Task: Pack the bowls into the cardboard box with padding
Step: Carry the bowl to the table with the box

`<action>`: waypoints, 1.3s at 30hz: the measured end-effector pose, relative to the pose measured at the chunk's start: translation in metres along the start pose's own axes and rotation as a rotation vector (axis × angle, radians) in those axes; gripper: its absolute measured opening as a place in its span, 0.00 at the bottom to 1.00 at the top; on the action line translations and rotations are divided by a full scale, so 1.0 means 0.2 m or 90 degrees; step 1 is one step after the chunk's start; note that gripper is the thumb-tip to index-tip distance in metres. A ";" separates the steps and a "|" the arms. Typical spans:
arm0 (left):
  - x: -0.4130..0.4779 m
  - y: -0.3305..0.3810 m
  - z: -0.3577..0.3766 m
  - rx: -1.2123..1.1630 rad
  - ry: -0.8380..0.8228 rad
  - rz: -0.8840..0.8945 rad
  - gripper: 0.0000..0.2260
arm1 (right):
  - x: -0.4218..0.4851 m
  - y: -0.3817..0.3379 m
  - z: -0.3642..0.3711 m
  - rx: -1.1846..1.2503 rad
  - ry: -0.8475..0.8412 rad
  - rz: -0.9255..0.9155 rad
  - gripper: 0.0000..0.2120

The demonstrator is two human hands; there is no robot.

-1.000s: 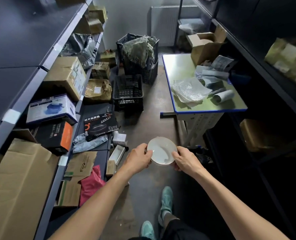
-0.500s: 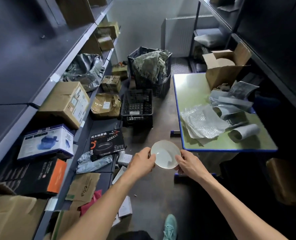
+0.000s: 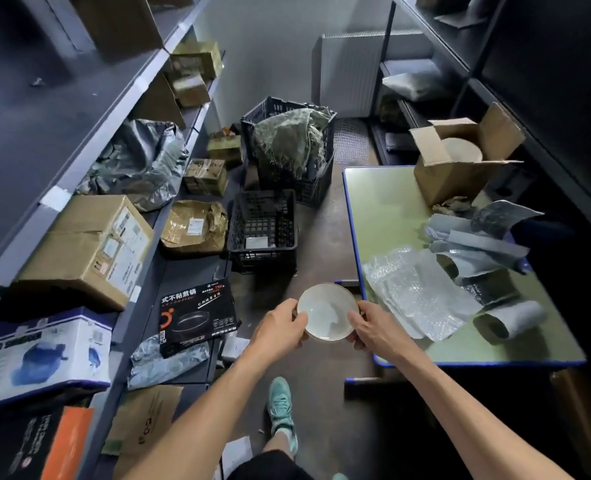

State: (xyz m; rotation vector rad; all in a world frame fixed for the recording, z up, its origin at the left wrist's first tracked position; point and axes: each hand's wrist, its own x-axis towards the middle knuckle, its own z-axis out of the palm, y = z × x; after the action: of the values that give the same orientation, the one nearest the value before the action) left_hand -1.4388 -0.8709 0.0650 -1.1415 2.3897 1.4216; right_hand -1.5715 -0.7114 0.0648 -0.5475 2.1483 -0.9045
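Two hands on the bowl (image 3: 327, 311)?
Yes. Your left hand (image 3: 280, 329) and right hand (image 3: 377, 329) both grip its rim. You hold it over the floor (image 3: 321, 237), just beside the worktop (image 3: 387, 209).

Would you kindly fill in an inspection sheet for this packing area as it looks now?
Surface: green table with a blue edge, partly bare.
Job's things: bowl held over the floor beside the table's near corner; open cardboard box at the table's far end, with a pale round item inside; bubble wrap and grey foam sheets on the table.
Clutter: two black crates on the floor; parcels on the left shelves.
Grippers: left hand and right hand each grip the bowl's rim.
Cables: nothing seen.
Surroundings: narrow aisle; radiator at the far wall.
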 end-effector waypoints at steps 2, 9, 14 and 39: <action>0.15 0.02 -0.08 0.010 -0.006 0.009 0.11 | 0.13 -0.08 -0.02 0.001 0.020 0.011 0.09; 0.59 0.14 -0.40 0.046 -0.037 0.039 0.10 | 0.50 -0.36 -0.02 0.072 0.056 0.034 0.09; 0.83 0.20 -0.52 0.068 -0.071 0.057 0.08 | 0.68 -0.45 -0.03 0.099 0.073 0.067 0.10; 1.95 1.01 -0.29 0.288 -0.247 0.130 0.12 | 1.53 -0.27 -0.68 0.142 0.182 0.208 0.10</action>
State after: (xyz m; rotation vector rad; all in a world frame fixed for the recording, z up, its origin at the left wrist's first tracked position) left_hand -1.8323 -1.0732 0.0565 -0.4778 2.4042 0.9557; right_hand -1.8668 -0.8757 0.0310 0.0490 2.2593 -1.0651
